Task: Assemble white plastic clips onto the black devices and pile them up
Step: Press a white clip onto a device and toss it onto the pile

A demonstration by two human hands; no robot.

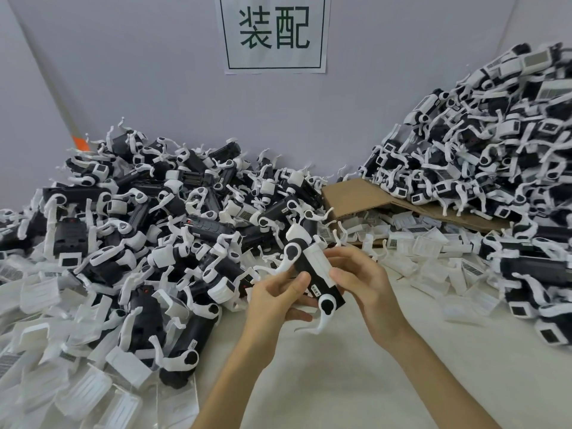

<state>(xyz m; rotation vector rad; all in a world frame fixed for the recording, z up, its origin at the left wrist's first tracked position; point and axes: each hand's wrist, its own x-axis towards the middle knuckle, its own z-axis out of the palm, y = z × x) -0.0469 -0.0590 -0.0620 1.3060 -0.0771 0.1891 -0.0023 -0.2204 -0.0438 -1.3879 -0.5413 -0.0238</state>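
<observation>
Left hand and right hand both pinch the black device between them, slanting upper-left to lower-right.

We cannot read the label on the device; the right pile runs past the edge.

Head view looks forward-down, close over cluttered table.

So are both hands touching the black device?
Touching. The head view shows the left hand pinching the device from one side and the right hand gripping the other.
</observation>
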